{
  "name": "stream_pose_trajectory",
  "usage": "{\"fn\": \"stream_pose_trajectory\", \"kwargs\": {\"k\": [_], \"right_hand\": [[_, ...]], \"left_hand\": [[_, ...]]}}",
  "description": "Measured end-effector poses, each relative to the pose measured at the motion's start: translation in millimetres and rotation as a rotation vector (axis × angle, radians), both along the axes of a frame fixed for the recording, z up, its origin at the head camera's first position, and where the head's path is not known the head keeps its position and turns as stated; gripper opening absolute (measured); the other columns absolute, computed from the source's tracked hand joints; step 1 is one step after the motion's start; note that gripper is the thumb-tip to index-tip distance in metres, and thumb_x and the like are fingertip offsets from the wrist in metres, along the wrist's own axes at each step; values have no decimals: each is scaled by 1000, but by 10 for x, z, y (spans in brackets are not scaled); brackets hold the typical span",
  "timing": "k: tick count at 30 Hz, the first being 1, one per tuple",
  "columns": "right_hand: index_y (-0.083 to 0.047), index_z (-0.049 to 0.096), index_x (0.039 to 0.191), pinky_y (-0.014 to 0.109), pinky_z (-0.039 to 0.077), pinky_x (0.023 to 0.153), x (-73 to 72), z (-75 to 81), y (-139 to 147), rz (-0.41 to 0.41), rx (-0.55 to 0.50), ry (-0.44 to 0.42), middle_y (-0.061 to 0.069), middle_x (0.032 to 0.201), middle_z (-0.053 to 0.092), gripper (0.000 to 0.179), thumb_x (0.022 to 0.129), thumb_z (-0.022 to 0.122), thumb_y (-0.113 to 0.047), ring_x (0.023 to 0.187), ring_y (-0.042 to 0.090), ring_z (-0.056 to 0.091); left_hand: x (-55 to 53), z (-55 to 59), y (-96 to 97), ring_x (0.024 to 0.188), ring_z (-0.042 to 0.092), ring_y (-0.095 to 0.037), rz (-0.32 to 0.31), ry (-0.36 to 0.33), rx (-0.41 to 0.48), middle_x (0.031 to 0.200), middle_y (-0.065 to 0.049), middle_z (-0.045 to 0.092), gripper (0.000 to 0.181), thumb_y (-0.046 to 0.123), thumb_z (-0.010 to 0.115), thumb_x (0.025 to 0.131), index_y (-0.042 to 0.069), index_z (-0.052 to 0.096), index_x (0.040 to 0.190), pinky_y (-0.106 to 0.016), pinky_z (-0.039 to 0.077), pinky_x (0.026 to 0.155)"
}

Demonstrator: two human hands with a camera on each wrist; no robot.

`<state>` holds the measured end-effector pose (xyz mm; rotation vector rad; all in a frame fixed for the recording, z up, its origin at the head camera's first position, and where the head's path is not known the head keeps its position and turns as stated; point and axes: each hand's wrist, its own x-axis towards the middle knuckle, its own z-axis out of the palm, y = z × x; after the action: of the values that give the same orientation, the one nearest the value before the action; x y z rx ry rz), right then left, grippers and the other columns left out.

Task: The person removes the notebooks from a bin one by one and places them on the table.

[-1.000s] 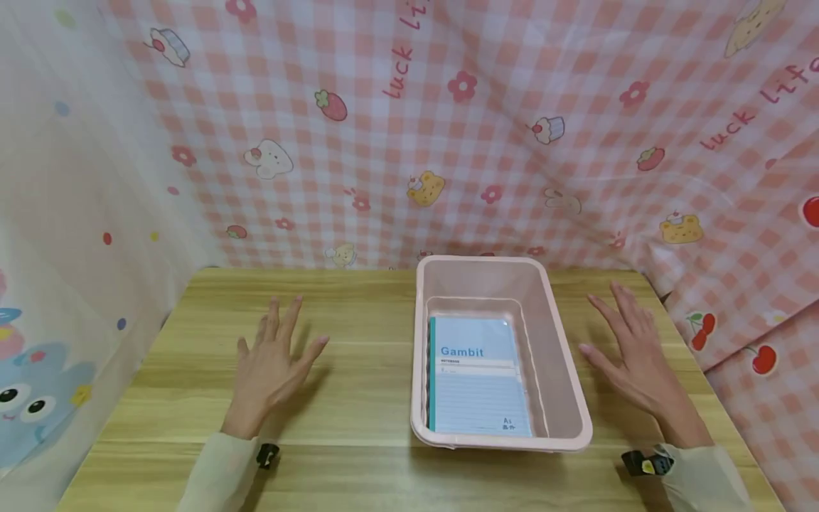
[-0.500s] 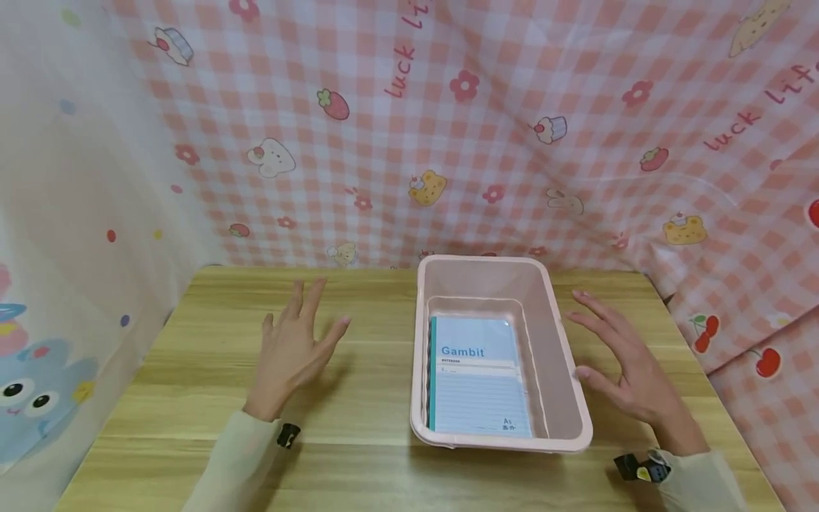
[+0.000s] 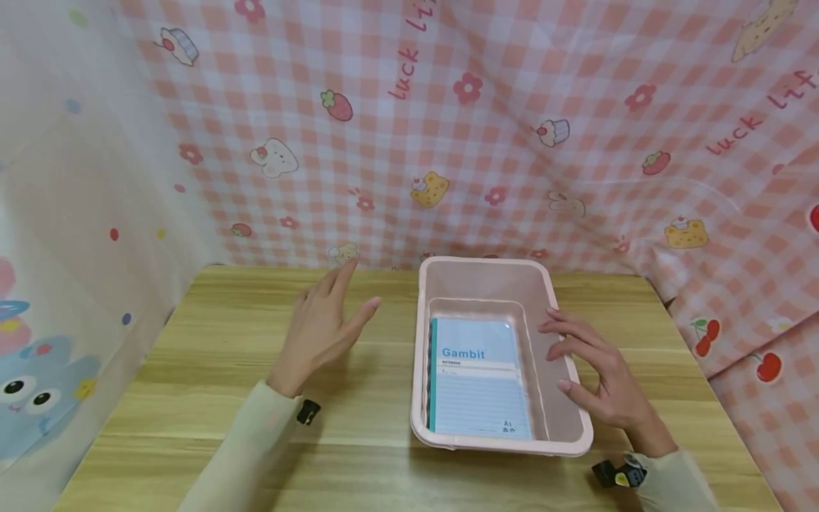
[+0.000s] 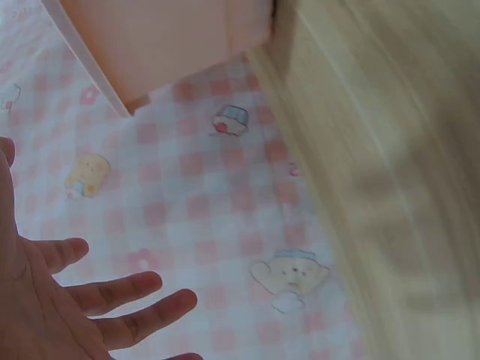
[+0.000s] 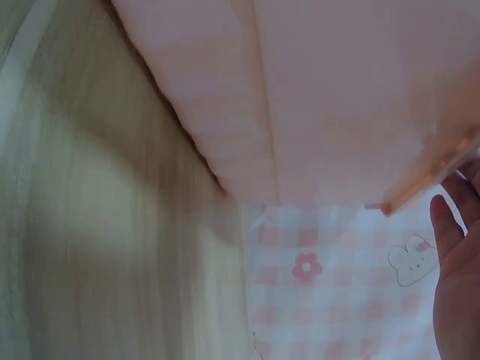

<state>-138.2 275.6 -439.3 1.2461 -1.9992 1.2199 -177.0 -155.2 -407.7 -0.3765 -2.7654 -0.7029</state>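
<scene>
A pink plastic basin (image 3: 499, 447) stands on the wooden table, right of the middle. On its floor lies a light blue notebook (image 3: 480, 395) with a green spine and "Gambit" on the cover. My right hand (image 3: 598, 377) is at the basin's right rim, its fingers lightly bent and reaching over the edge. In the right wrist view, its fingers overlap the rim beside the basin's outer wall (image 5: 337, 97). My left hand (image 3: 316, 331) hovers left of the basin with fingers spread and nothing in it. The left wrist view has the basin's side (image 4: 172, 45) above that hand's fingers.
Behind the wooden table (image 3: 211, 341) hangs a pink checked cloth (image 3: 384, 142) with cartoon prints. A white curtain (image 3: 57, 185) covers the left side. Black devices sit at both wrists, the left one (image 3: 308, 412) below its sleeve cuff.
My left hand has moved right and farther back, toward the basin. My right hand has moved left, from beside the basin to over its right rim. Basin and notebook stay put.
</scene>
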Motion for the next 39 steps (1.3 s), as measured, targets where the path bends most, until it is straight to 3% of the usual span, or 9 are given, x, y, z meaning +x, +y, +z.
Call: {"fn": "stream_pose_trajectory", "kwargs": {"k": [7, 13, 18, 22, 28, 34, 39], "right_hand": [[-2, 59, 83, 39, 31, 121, -93, -119, -54, 8, -30, 39, 19, 110, 65, 31, 100, 59, -28, 134, 40, 51], [-4, 56, 77, 43, 30, 119, -113, -115, -136, 18, -56, 80, 16, 93, 59, 30, 99, 52, -24, 120, 36, 54], [-11, 53, 72, 47, 22, 122, -97, -111, -191, 10, -32, 74, 7, 84, 55, 24, 95, 48, -19, 108, 28, 51], [-11, 52, 71, 47, 22, 121, -86, -85, -220, 17, -40, 88, 6, 82, 53, 22, 92, 47, -15, 102, 27, 50], [-11, 52, 71, 48, 22, 122, -97, -57, -265, 35, -32, 114, 7, 82, 52, 22, 92, 45, -15, 96, 27, 47], [-12, 52, 71, 48, 21, 123, -92, -51, -275, 31, -26, 115, 5, 80, 49, 13, 81, 44, -7, 94, 26, 46], [-11, 51, 71, 48, 22, 122, -82, -26, -277, 36, -27, 119, 4, 78, 47, 11, 78, 44, -6, 92, 26, 45]], "left_hand": [[-81, 115, 143, 134, 53, -43, -108, 56, 3, 151, -19, 50, 73, 62, 47, 102, 26, 28, 163, -63, 42, 108], [-121, 230, 298, 130, 56, -34, -185, 72, -3, 147, -13, 52, 72, 64, 43, 102, 25, 30, 162, -56, 47, 106], [-137, 373, 477, 129, 56, -30, -233, 52, -27, 147, -11, 52, 73, 68, 39, 102, 32, 24, 163, -54, 48, 105], [-161, 466, 631, 127, 56, -27, -299, 47, -52, 146, -9, 52, 73, 68, 39, 102, 32, 23, 163, -51, 50, 103], [-192, 619, 846, 131, 54, -27, -356, 38, -118, 146, -8, 52, 73, 67, 42, 101, 25, 33, 160, -50, 48, 106], [-247, 791, 1099, 136, 51, -24, -403, -39, -166, 148, -6, 52, 69, 68, 43, 101, 25, 43, 155, -47, 45, 110], [-278, 928, 1308, 133, 54, -22, -447, -86, -171, 145, -4, 55, 65, 66, 43, 101, 26, 47, 152, -44, 47, 108]]}}
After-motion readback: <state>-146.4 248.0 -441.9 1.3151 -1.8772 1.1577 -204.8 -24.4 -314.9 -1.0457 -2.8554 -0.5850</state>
